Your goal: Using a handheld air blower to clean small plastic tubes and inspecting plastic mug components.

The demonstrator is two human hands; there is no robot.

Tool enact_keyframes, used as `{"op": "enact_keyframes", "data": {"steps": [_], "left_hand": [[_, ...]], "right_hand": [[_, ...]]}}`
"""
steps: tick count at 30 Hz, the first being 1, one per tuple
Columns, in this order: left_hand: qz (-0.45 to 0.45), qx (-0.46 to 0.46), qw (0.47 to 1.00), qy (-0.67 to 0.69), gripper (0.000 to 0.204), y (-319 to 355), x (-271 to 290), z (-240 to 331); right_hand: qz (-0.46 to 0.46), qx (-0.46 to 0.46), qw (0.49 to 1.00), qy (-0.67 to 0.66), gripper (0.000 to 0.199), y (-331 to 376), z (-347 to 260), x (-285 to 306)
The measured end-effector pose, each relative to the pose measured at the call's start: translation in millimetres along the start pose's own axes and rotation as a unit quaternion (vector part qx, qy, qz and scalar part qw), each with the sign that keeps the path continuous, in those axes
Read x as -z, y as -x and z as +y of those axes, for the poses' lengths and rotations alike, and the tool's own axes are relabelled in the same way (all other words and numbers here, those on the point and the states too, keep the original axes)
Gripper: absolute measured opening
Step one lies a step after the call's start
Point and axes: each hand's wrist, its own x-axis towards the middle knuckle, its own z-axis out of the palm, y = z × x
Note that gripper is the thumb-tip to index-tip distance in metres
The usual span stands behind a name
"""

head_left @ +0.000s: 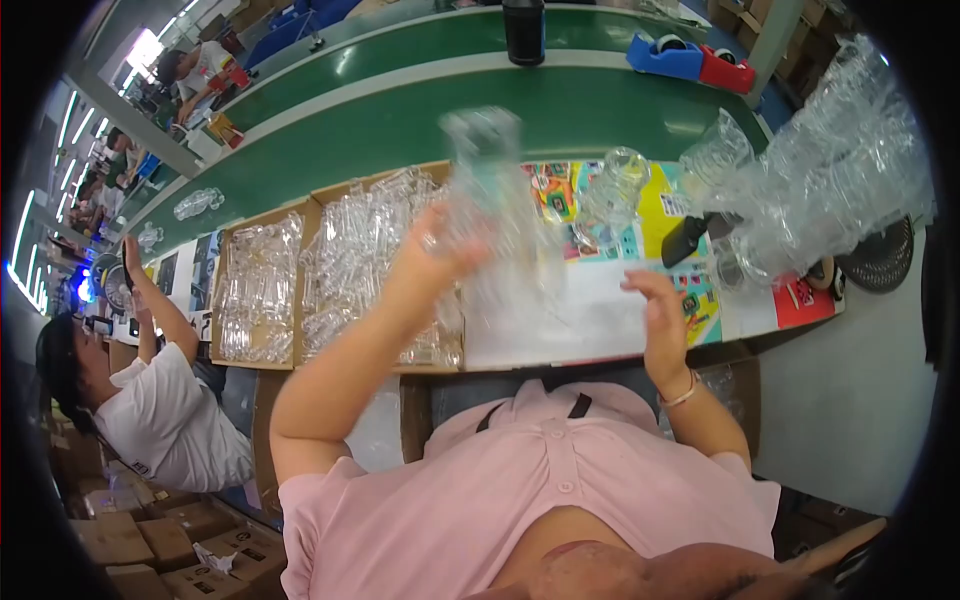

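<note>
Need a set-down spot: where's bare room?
Bare: white sheet between the left hand, with its blurred clear piece, and the right hand; green surface behind the cardboard trays. Crowded: trays, full of clear parts; right end, clear plastic heap.

Bright, even light is cast over the cardboard tray (299, 335), with few hard shadows. Rows of white tube lights (67, 118) are seen well to its left, burnt out to plain white. Pale glare is reflected beyond it on the green bench (400, 110), and glints are scattered over the clear plastic heap (830, 170) to its right. Above its right end, the left hand (445, 245) and clear plastic piece (485, 140) are smeared by motion — outlines lost. Straight edges are bowed — corners are blacked out.
</note>
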Motion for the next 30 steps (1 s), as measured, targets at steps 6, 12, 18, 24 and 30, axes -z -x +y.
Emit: {"op": "enact_keyframes", "data": {"steps": [6,12,18,24,30], "left_hand": [[0.144,-0.016,0.987,-0.067,0.051,-143,142,43],[0.179,0.018,0.980,-0.085,0.032,-243,234,-4],[0.196,0.020,0.956,-0.218,0.039,-272,238,-37],[0.299,-0.082,0.733,-0.605,0.048,-236,222,-13],[0.128,-0.205,0.832,-0.500,0.023,-153,152,19]], "right_hand": [[-0.082,0.069,0.884,0.455,0.033,41,47,7],[-0.106,0.074,0.870,0.477,0.029,35,50,0],[-0.107,0.069,0.863,0.489,0.027,29,52,-1],[-0.097,0.074,0.856,0.502,0.027,34,50,-2],[-0.064,0.130,0.858,0.493,0.026,45,64,3]]}}
